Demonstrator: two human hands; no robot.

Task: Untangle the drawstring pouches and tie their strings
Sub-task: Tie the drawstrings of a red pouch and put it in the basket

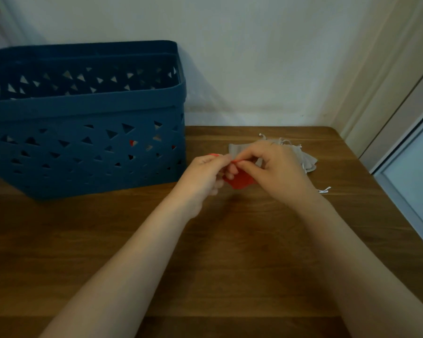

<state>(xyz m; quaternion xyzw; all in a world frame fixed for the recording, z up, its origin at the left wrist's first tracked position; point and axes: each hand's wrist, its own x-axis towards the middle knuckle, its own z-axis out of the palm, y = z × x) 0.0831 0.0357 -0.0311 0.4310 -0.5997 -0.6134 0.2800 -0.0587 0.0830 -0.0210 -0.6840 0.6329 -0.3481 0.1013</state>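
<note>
Wood-grain table (230,252) fills the lower part of the head view and is bounded at the back by a pale wall (254,57). A large dark blue basket (83,132), pierced with triangular holes, is stood on the table's left rear part, against the wall; bits of red can be glimpsed through a few holes in its near side. Two bare forearms are stretched forward from the bottom edge and are brought together near the middle of the table, just to the right of the basket.

A small heap of grey pouches (291,152) with thin white strings is laid on the table behind and to the right of the hands, partly hidden by the right hand; one white string end (325,190) is seen on the wood to the right of the right wrist.

A red pouch (239,182) is held between the two hands, just above the tabletop, most of it covered by fingers. The left hand (203,176) is curled, its fingertips pinched on the pouch's red string (214,155). The right hand (276,169) is likewise curled, with thumb and forefinger pinched on the same string at the pouch's top.
</note>
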